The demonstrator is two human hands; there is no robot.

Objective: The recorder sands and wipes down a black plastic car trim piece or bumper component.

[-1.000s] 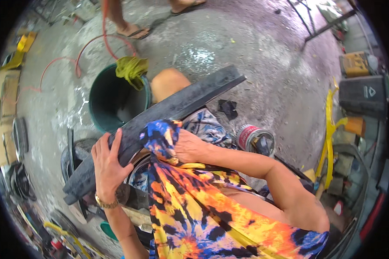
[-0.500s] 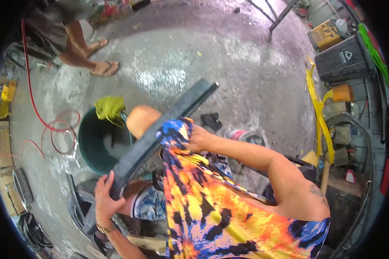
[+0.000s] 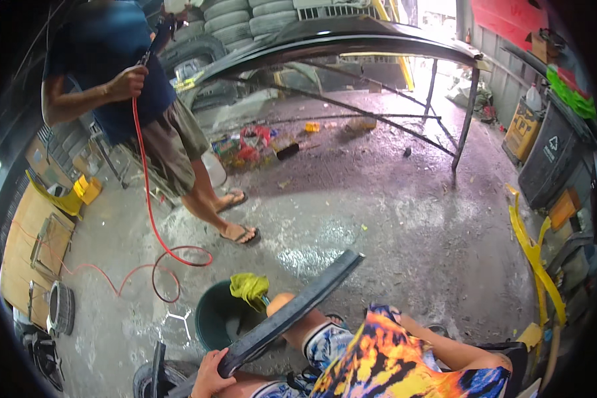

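Head view: left hand point(image 3: 209, 377) wraps its fingers around the low end of a long black rubber strip point(image 3: 292, 310), propped slanting over the knee above a green bucket point(image 3: 213, 318); right hand hidden behind the tie-dye sleeve point(image 3: 398, 361), so I cannot tell its state.

Bright daylight, wet-floor glare, fisheye-bent dark rim.

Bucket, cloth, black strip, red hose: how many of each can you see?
Bucket: 1
Cloth: 1
Black strip: 1
Red hose: 1
Total: 4
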